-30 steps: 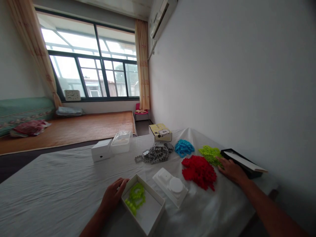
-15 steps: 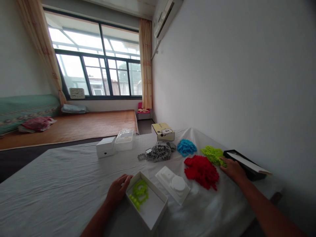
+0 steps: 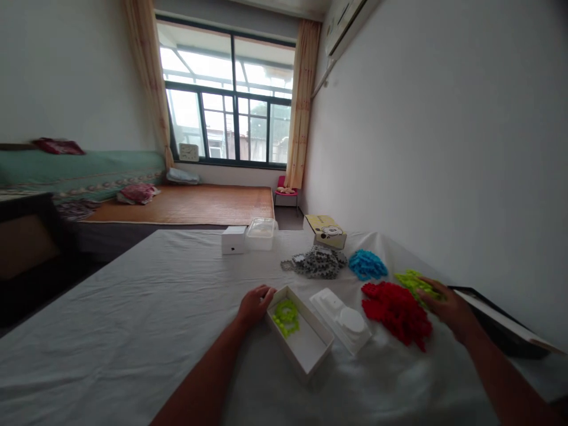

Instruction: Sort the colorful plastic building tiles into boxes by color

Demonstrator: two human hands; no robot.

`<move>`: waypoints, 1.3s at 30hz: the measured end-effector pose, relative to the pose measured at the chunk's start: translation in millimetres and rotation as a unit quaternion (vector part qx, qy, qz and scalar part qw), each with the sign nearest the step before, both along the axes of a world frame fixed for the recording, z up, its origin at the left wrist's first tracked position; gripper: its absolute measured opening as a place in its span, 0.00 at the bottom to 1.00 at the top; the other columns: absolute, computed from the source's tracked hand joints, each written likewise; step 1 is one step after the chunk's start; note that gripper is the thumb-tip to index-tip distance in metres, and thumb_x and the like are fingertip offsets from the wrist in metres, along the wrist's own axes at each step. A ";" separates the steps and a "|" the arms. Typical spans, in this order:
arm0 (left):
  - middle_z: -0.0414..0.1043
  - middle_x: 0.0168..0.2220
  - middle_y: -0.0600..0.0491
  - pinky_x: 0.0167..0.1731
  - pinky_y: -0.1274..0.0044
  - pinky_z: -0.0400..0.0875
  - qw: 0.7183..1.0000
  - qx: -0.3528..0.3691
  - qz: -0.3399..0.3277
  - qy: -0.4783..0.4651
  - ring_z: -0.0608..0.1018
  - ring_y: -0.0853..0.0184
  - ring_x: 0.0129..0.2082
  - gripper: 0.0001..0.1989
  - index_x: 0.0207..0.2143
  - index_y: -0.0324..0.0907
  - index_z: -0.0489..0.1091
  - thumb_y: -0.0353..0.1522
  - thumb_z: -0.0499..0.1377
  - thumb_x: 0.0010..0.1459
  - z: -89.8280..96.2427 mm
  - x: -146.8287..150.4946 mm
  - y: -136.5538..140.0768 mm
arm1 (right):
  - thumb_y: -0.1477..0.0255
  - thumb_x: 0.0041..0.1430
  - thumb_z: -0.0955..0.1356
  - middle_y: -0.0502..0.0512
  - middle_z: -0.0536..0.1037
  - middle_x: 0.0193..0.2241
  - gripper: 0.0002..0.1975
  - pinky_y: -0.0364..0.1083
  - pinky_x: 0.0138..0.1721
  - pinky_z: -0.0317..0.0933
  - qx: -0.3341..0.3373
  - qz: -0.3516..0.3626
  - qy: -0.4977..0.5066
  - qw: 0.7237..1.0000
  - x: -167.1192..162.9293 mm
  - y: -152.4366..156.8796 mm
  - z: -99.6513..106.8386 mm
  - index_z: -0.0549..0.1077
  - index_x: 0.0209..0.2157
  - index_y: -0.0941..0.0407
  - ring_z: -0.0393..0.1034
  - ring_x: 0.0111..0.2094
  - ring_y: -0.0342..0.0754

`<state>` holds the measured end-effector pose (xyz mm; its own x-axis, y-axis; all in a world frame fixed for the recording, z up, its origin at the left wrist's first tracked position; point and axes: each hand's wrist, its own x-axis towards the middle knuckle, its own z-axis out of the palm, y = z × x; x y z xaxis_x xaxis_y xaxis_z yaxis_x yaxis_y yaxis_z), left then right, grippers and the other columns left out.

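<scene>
My left hand (image 3: 256, 305) is closed on the far left corner of a shallow white box (image 3: 306, 367), fingers at its rim. Inside that box lie several lime-green notched plastic pieces (image 3: 284, 318), some forming a ring. Out to the right, my right hand (image 3: 448, 302) curls over a small pile of lime-green pieces (image 3: 415, 280), its fingers around some of them. A heap of red pieces (image 3: 394, 313) sits just left of this hand. Between box and red heap rests a white moulded tray (image 3: 341, 319).
Grey pieces (image 3: 317, 262) and blue pieces (image 3: 367, 264) form heaps farther back. Behind them stand a yellow cartoon box (image 3: 326, 231), a clear plastic container (image 3: 261, 234) and a small white box (image 3: 233, 240). A black box (image 3: 501, 325) lies at the right by the wall.
The camera view has turned left, so everything appears farther right. My right hand has reached further over the lime-green pile. My left hand stays at the white box's corner.
</scene>
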<state>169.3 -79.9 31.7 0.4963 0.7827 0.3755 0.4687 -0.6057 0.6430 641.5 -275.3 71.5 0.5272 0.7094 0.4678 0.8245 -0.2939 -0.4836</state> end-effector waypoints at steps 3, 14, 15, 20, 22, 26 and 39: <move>0.75 0.31 0.51 0.32 0.79 0.63 1.000 0.003 0.010 0.011 0.74 0.67 0.31 0.22 0.31 0.41 0.75 0.40 0.44 0.63 -1.4 -0.1 -0.5 | 0.59 0.52 0.66 0.56 0.77 0.44 0.23 0.49 0.41 0.67 -0.005 0.197 0.128 0.972 -121.5 21.8 23.2 0.71 0.49 0.52 0.72 0.44 0.54; 0.74 0.32 0.53 0.34 0.80 0.62 0.999 -0.009 0.025 0.027 0.74 0.68 0.32 0.19 0.32 0.43 0.75 0.39 0.46 0.63 -6.6 -4.1 -0.8 | 0.68 0.52 0.67 0.58 0.70 0.53 0.26 0.55 0.55 0.56 -0.093 0.372 -0.018 0.923 -305.9 37.6 22.7 0.66 0.54 0.52 0.59 0.55 0.54; 0.75 0.32 0.53 0.34 0.80 0.62 0.999 -0.011 0.025 0.026 0.74 0.68 0.33 0.19 0.32 0.43 0.75 0.39 0.46 0.63 -6.3 -4.0 -0.5 | 0.69 0.55 0.65 0.58 0.71 0.51 0.22 0.54 0.54 0.56 -0.088 0.376 -0.018 0.922 -305.3 37.5 24.8 0.68 0.53 0.53 0.61 0.53 0.53; 0.75 0.33 0.53 0.34 0.80 0.62 0.999 -0.022 0.033 0.024 0.74 0.68 0.33 0.18 0.32 0.44 0.75 0.39 0.47 0.62 -4.2 -4.3 -1.5 | 0.79 0.58 0.59 0.54 0.77 0.42 0.19 0.49 0.47 0.61 -0.123 0.420 -0.036 0.899 -318.5 45.1 14.5 0.74 0.44 0.51 0.66 0.44 0.50; 0.75 0.33 0.52 0.35 0.80 0.62 0.999 -0.024 0.040 0.025 0.74 0.68 0.33 0.18 0.32 0.44 0.75 0.39 0.47 0.62 -3.2 -4.8 -2.8 | 0.80 0.56 0.59 0.55 0.76 0.43 0.20 0.50 0.46 0.61 -0.141 0.394 -0.067 0.906 -322.3 49.5 4.6 0.74 0.45 0.51 0.66 0.44 0.52; 0.75 0.31 0.52 0.34 0.80 0.62 0.998 -0.023 0.043 0.030 0.74 0.67 0.31 0.19 0.29 0.43 0.74 0.39 0.47 0.62 0.2 -4.1 -4.5 | 0.80 0.53 0.62 0.56 0.74 0.47 0.20 0.54 0.45 0.62 -0.139 0.322 -0.120 0.929 -317.0 52.1 -0.9 0.74 0.44 0.50 0.64 0.47 0.57; 0.71 0.27 0.53 0.32 0.79 0.63 0.999 -0.020 -0.032 0.008 0.73 0.65 0.29 0.23 0.28 0.42 0.72 0.43 0.43 0.63 0.2 0.5 6.8 | 0.77 0.52 0.62 0.58 0.69 0.54 0.26 0.54 0.57 0.53 -0.088 0.073 -0.199 0.973 -42.4 34.3 17.7 0.67 0.54 0.53 0.61 0.55 0.53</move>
<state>169.8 -73.1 31.9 0.5511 0.7638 0.3359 0.4410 -0.6084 0.6599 599.1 -241.0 89.3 0.2155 0.8510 0.4789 0.9757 -0.2081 -0.0693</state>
